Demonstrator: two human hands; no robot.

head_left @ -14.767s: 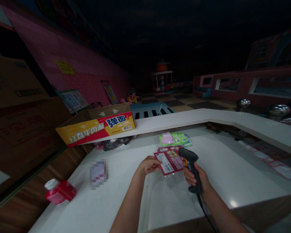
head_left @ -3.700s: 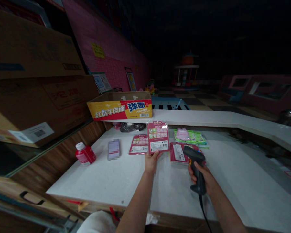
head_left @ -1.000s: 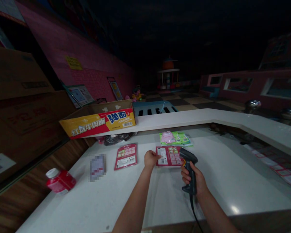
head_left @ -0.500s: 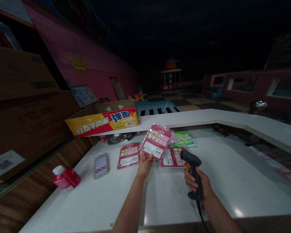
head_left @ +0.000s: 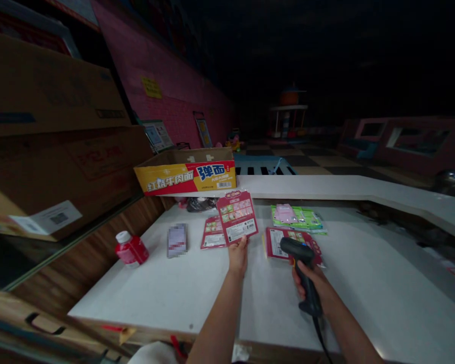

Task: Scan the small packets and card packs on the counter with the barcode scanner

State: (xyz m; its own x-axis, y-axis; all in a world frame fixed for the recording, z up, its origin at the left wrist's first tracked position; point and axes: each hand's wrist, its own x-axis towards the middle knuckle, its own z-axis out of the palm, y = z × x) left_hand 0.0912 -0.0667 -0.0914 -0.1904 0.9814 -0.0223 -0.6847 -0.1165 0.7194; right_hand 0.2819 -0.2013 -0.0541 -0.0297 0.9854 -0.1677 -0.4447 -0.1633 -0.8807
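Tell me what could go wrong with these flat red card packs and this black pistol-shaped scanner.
The left hand holds a flat red card pack, partly hiding a similar pack on the white counter, so the two might be confused. The black pistol-shaped scanner in the right hand overlaps another red stack in view, so it could read the wrong one. Its trailing black cord might snag.

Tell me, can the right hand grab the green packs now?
Probably not as it is: the right hand is wrapped around the scanner, and some red packs lie between it and the green packs.
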